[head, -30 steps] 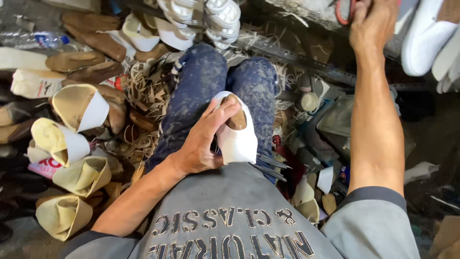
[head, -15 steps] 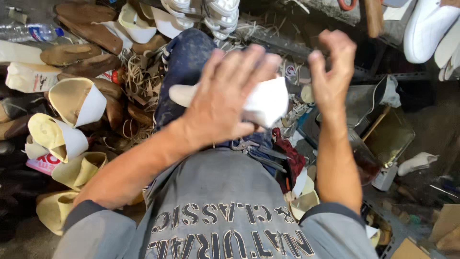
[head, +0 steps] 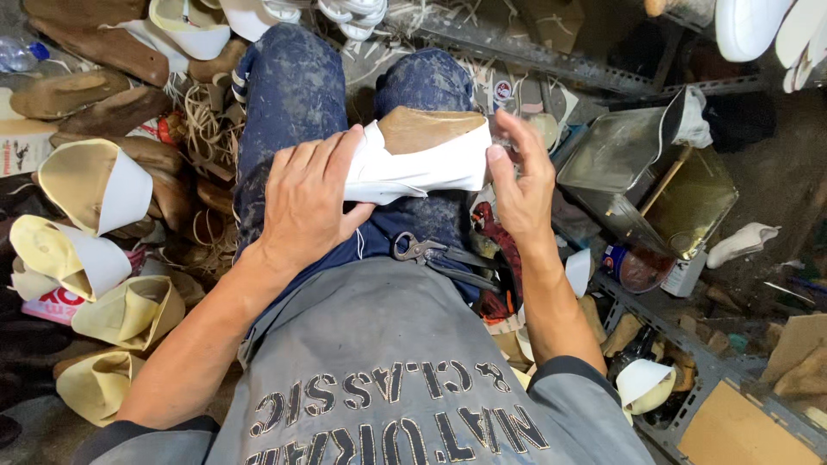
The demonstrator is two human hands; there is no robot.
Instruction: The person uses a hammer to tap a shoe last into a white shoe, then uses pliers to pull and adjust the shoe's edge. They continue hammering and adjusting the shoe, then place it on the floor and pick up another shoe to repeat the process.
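A shoe last with a white upper [head: 422, 159] lies across my lap, its tan sole side facing up. My left hand [head: 306, 198] grips its left end, fingers over the white material. My right hand [head: 519, 176] holds the right end, fingers spread along the edge. A pair of metal pincers [head: 431, 255] rests on my lap just below the shoe, against my stained blue trousers [head: 293, 95].
Several lasts with pale uppers [head: 95, 232] lie piled at the left, with brown soles [head: 77, 90] beyond. An open metal tin with a brush [head: 655, 172] and a small glue can [head: 633, 267] sit at the right. White soles [head: 758, 30] hang at the top right.
My right hand came down from the upper shelf onto the shoe. The shoe was lifted, turned and now lies sideways across my lap, held at both ends.
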